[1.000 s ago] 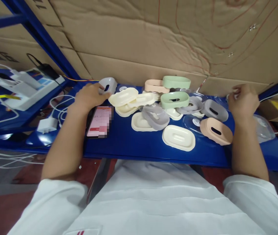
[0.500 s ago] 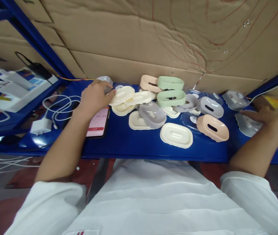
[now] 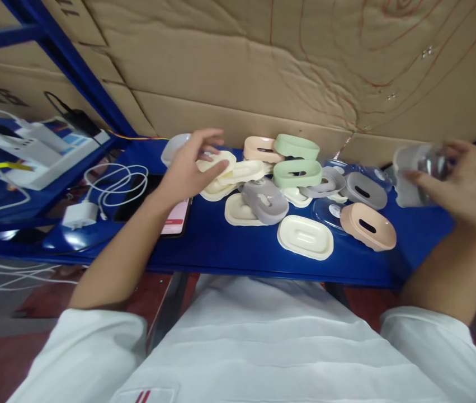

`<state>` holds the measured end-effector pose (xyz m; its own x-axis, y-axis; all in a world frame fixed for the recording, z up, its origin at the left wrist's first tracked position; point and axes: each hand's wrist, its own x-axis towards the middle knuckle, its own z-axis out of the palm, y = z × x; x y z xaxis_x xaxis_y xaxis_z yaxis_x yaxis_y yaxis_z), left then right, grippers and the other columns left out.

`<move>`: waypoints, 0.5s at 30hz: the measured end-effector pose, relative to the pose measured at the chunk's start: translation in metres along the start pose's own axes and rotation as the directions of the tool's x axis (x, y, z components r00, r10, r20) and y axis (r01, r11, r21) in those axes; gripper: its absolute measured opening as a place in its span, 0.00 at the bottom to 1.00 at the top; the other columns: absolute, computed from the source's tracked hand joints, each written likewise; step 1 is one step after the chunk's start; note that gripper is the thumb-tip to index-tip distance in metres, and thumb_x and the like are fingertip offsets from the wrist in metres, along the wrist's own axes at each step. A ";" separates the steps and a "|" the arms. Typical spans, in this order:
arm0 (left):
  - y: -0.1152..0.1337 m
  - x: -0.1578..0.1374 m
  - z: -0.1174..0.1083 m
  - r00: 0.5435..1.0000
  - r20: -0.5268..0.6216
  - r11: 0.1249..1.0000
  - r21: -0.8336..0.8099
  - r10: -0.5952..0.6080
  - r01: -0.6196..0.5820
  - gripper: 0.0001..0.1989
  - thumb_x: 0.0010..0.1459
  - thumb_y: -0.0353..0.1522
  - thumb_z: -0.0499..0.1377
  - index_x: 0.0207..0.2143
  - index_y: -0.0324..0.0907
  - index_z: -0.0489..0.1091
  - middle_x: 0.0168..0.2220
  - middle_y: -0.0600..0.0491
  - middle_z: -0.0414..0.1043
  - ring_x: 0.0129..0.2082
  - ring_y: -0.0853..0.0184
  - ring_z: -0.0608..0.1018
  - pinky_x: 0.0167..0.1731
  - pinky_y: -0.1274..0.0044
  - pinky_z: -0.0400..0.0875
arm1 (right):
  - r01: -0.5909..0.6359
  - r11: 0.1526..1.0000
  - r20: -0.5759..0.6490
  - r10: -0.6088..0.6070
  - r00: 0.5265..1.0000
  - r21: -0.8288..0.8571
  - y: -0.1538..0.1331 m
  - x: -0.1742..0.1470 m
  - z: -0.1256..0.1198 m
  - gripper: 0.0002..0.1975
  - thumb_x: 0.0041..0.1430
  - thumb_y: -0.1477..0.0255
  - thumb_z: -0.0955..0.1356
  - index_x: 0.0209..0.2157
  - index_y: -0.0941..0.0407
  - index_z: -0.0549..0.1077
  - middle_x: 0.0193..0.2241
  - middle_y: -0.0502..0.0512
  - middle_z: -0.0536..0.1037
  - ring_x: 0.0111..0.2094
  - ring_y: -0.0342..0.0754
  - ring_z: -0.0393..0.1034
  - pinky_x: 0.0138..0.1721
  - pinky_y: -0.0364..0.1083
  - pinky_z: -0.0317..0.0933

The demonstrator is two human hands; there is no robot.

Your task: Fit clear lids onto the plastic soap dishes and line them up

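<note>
My left hand (image 3: 193, 170) hovers with its fingers apart over the left end of the pile, nearest to several stacked cream oval pieces (image 3: 244, 169). Behind its fingers, a pale grey piece (image 3: 174, 148) lies at the back left. On the far right, my right hand (image 3: 468, 182) grips a translucent grey plastic container (image 3: 408, 176) between thumb and fingers, above the table. Motion blurs it, so I cannot tell whether it is one piece or several. Green oval shells (image 3: 297, 173), peach shells (image 3: 367, 226) and a grey slotted shell (image 3: 265, 201) lie between my hands.
The blue table (image 3: 229, 252) backs onto a cardboard wall (image 3: 204, 112). A phone (image 3: 175, 218) lies under my left forearm. To its left are a white charger (image 3: 80, 214), coiled cable and a power strip (image 3: 61, 162). One cream oval piece (image 3: 305, 237) rests near the front edge.
My left hand has moved right, away from the grey piece at the back, over the cream pieces. My right hand has raised grey plastic from the table's right side.
</note>
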<state>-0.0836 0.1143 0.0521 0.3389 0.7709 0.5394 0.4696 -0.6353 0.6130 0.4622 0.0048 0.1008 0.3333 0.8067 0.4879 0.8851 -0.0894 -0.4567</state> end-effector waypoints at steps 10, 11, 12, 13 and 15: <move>0.025 -0.017 0.039 0.958 -0.034 0.909 -0.306 0.286 -0.282 0.53 0.55 0.58 0.72 0.74 0.70 0.47 0.75 0.52 0.53 0.73 0.47 0.67 0.66 0.53 0.72 | 0.629 0.534 0.250 -0.838 0.486 0.565 -0.260 -0.035 0.117 0.48 0.57 0.51 0.75 0.74 0.28 0.52 0.72 0.44 0.66 0.71 0.66 0.62 0.70 0.71 0.60; 0.021 -0.015 0.037 0.957 -0.067 0.918 -0.272 0.281 -0.289 0.51 0.55 0.59 0.71 0.73 0.68 0.49 0.74 0.52 0.54 0.73 0.47 0.66 0.68 0.53 0.70 | 0.620 0.548 0.262 -0.829 0.495 0.562 -0.267 -0.034 0.122 0.48 0.58 0.51 0.74 0.74 0.26 0.50 0.72 0.40 0.66 0.71 0.66 0.61 0.70 0.71 0.60; 0.016 -0.013 0.034 0.961 -0.081 0.928 -0.250 0.264 -0.276 0.50 0.55 0.61 0.70 0.73 0.67 0.50 0.73 0.52 0.56 0.73 0.47 0.67 0.68 0.53 0.70 | 0.611 0.562 0.265 -0.818 0.511 0.557 -0.270 -0.031 0.123 0.47 0.59 0.50 0.74 0.74 0.26 0.50 0.73 0.38 0.65 0.72 0.65 0.61 0.71 0.71 0.60; 0.012 -0.010 0.030 0.969 -0.081 0.939 -0.239 0.233 -0.245 0.51 0.54 0.62 0.70 0.72 0.67 0.50 0.72 0.51 0.57 0.72 0.48 0.68 0.68 0.54 0.70 | 0.606 0.569 0.242 -0.808 0.537 0.556 -0.268 -0.025 0.121 0.46 0.60 0.50 0.73 0.74 0.29 0.51 0.73 0.39 0.65 0.72 0.64 0.60 0.72 0.69 0.59; 0.004 -0.004 0.022 0.982 -0.101 0.955 -0.236 0.161 -0.181 0.54 0.51 0.65 0.70 0.72 0.65 0.48 0.72 0.50 0.57 0.71 0.48 0.69 0.68 0.55 0.69 | 0.619 0.583 0.162 -0.783 0.601 0.526 -0.254 -0.006 0.108 0.44 0.62 0.51 0.73 0.74 0.38 0.55 0.74 0.46 0.63 0.74 0.60 0.59 0.75 0.63 0.55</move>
<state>-0.0655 0.1100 0.0397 0.3257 0.6495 0.6870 0.1942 -0.7571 0.6237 0.2007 0.0859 0.1340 -0.5455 0.6490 0.5303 0.5518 0.7544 -0.3556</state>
